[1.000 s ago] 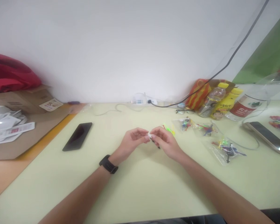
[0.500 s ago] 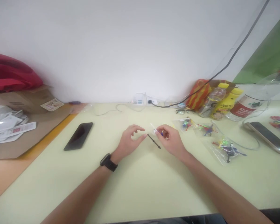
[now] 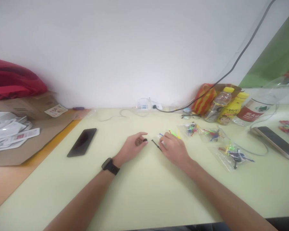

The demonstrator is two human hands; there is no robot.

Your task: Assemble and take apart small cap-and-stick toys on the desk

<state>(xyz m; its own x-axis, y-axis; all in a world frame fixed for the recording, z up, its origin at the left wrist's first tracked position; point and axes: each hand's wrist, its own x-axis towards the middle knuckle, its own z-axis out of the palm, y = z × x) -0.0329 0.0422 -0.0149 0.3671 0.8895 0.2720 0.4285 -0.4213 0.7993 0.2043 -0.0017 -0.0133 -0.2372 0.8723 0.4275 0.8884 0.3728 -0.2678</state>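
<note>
Black rod [image 3: 156,145], curled right hand [image 3: 162,141] alongside (grip hidden), half-curled left hand [image 3: 133,145] newly holding dark piece [image 3: 145,140]

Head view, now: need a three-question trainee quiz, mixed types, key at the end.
1. Multiple choice: what does the left hand hold at its thumb tip?
A) a yellow bottle cap
B) a small black piece
C) a pair of glasses
2. True or false: the black watch is worn on the left wrist.
3. Fill in: the thin stick by the fingers of the right hand is ___ in colour.

Key: 1 B; 2 true; 3 black.
</note>
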